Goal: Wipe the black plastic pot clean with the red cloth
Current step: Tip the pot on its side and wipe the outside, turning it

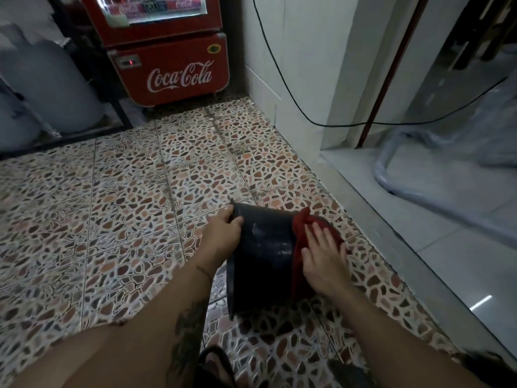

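Note:
The black plastic pot [263, 247] lies tipped on its side on the pebble-patterned floor, its open rim turned left and its base turned right. My left hand [223, 233] grips the rim at the pot's upper left edge. The red cloth [300, 239] is draped over the pot's base end. My right hand [323, 252] presses flat on the cloth with fingers spread, holding it against the pot. The pot's inside is hidden from view.
A red Coca-Cola cooler [170, 60] stands at the back. A white wall corner [302, 79] with a black cable [282, 77] rises to the right. A raised grey tile step [419, 228] runs along the right side. My feet in dark sandals [215, 368] are at the bottom.

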Motion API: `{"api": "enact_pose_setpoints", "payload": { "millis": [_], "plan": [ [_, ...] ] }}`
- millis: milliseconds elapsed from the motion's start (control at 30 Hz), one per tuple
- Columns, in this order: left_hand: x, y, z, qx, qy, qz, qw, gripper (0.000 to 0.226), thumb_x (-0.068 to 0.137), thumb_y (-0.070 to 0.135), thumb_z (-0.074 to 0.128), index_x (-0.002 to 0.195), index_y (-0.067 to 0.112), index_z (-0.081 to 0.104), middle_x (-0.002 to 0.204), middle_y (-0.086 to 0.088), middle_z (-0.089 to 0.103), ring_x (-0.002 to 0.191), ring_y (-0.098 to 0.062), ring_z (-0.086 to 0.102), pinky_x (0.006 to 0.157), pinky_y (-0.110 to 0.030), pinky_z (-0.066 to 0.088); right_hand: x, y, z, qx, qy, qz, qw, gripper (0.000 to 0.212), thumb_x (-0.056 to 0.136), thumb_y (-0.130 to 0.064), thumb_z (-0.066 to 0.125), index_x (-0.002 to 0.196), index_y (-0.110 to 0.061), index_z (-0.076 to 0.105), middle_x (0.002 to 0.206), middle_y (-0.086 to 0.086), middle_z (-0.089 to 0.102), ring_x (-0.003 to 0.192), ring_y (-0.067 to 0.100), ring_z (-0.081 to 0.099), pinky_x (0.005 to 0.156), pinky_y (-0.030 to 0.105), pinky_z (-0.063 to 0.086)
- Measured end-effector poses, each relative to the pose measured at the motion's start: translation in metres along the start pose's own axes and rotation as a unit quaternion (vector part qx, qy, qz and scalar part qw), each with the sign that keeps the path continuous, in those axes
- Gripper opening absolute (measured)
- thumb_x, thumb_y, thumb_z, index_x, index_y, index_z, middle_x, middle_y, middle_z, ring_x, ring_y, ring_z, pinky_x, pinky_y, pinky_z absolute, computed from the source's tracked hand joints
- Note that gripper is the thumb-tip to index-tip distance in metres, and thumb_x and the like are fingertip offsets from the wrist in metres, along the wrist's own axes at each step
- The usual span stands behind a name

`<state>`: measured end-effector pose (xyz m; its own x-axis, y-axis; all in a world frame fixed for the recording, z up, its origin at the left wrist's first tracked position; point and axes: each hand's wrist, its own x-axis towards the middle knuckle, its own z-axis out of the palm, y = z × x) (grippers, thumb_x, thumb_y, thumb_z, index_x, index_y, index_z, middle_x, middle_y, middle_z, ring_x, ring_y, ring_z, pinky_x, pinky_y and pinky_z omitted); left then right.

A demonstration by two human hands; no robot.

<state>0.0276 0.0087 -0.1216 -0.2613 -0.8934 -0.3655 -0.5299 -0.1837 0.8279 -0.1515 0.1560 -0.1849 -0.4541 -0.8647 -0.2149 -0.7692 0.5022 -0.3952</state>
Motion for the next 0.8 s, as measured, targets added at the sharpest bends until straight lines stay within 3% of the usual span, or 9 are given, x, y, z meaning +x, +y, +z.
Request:
{"api": "enact_pose_setpoints", "payload": {
  "millis": [133, 300, 400, 433, 533, 667, 733, 800],
  "plan": [
    [0.009, 0.006, 0.002, 0.022, 0.003, -0.009, 1.000, 0.049, 0.096, 0.029, 0.054, 0.145, 0.022, 0.054, 0.140, -0.004, 0.062, 0.125, -0.030, 0.058, 0.107, -0.048, 0.047, 0.019, -0.019, -0.012, -0.004, -0.014, 0.036, 0.999, 0.057, 0.106, -0.038, 0.024, 0.160, -0.033, 0.008, 0.170, -0.004, 0.003, 0.156, 0.024, 0.001, 0.123, 0.057, -0.003],
    [0.032, 0.004, 0.003, -0.027, -0.015, -0.035, 0.999, 0.059, 0.086, 0.037, 0.055, 0.144, 0.024, 0.055, 0.142, -0.003, 0.061, 0.126, -0.027, 0.059, 0.110, -0.044, 0.045, 0.025, -0.088, 0.001, 0.048, -0.023, -0.122, 0.991, 0.059, 0.104, -0.027, 0.034, 0.160, -0.032, 0.016, 0.170, -0.006, 0.008, 0.156, 0.023, 0.000, 0.123, 0.052, -0.007],
    [0.030, 0.005, 0.006, -0.079, 0.005, -0.019, 0.997, 0.046, 0.099, 0.025, 0.055, 0.145, 0.021, 0.054, 0.142, 0.008, 0.054, 0.129, -0.016, 0.052, 0.114, -0.030, 0.035, 0.022, -0.073, 0.006, 0.052, -0.010, -0.179, 0.982, 0.060, 0.101, -0.030, 0.032, 0.159, -0.036, 0.019, 0.169, -0.009, 0.012, 0.155, 0.018, 0.002, 0.124, 0.049, -0.008],
    [0.033, 0.002, 0.010, -0.090, 0.019, -0.009, 0.996, 0.045, 0.101, 0.024, 0.053, 0.145, 0.019, 0.053, 0.146, 0.004, 0.053, 0.132, -0.017, 0.050, 0.114, -0.027, 0.033, 0.021, -0.057, 0.007, 0.043, -0.004, -0.187, 0.981, 0.060, 0.100, -0.031, 0.032, 0.159, -0.037, 0.021, 0.169, -0.010, 0.014, 0.155, 0.018, 0.004, 0.124, 0.050, -0.006],
    [0.033, 0.002, 0.018, -0.087, 0.048, 0.012, 0.995, 0.044, 0.104, 0.029, 0.048, 0.146, 0.019, 0.054, 0.151, 0.001, 0.052, 0.139, -0.021, 0.046, 0.116, -0.030, 0.032, 0.025, -0.010, 0.001, 0.023, 0.023, -0.106, 0.994, 0.059, 0.099, -0.037, 0.026, 0.158, -0.037, 0.023, 0.167, -0.011, 0.015, 0.155, 0.017, 0.009, 0.124, 0.054, -0.001],
    [0.034, 0.003, 0.026, -0.060, 0.101, 0.023, 0.993, 0.044, 0.102, 0.039, 0.047, 0.140, 0.023, 0.060, 0.144, 0.002, 0.060, 0.133, -0.022, 0.053, 0.111, -0.034, 0.038, 0.043, 0.015, -0.011, -0.024, 0.014, 0.014, 1.000, 0.058, 0.101, -0.040, 0.020, 0.158, -0.033, 0.022, 0.168, -0.006, 0.020, 0.154, 0.018, 0.013, 0.123, 0.059, 0.002],
    [0.034, 0.001, 0.029, -0.034, 0.136, 0.040, 0.989, 0.042, 0.101, 0.039, 0.048, 0.137, 0.024, 0.063, 0.138, 0.004, 0.064, 0.129, -0.020, 0.056, 0.110, -0.036, 0.041, 0.047, 0.000, -0.013, -0.012, 0.007, 0.034, 0.999, 0.056, 0.103, -0.034, 0.026, 0.159, -0.033, 0.021, 0.168, -0.005, 0.018, 0.155, 0.020, 0.012, 0.124, 0.056, 0.000],
    [0.034, -0.001, 0.031, -0.008, 0.148, 0.058, 0.987, 0.041, 0.100, 0.038, 0.047, 0.135, 0.024, 0.065, 0.135, 0.004, 0.065, 0.126, -0.020, 0.057, 0.108, -0.040, 0.044, 0.041, -0.030, -0.009, 0.024, 0.001, -0.011, 1.000, 0.058, 0.103, -0.027, 0.034, 0.159, -0.033, 0.021, 0.169, -0.006, 0.015, 0.155, 0.021, 0.009, 0.125, 0.052, 0.000]
  ]
}}
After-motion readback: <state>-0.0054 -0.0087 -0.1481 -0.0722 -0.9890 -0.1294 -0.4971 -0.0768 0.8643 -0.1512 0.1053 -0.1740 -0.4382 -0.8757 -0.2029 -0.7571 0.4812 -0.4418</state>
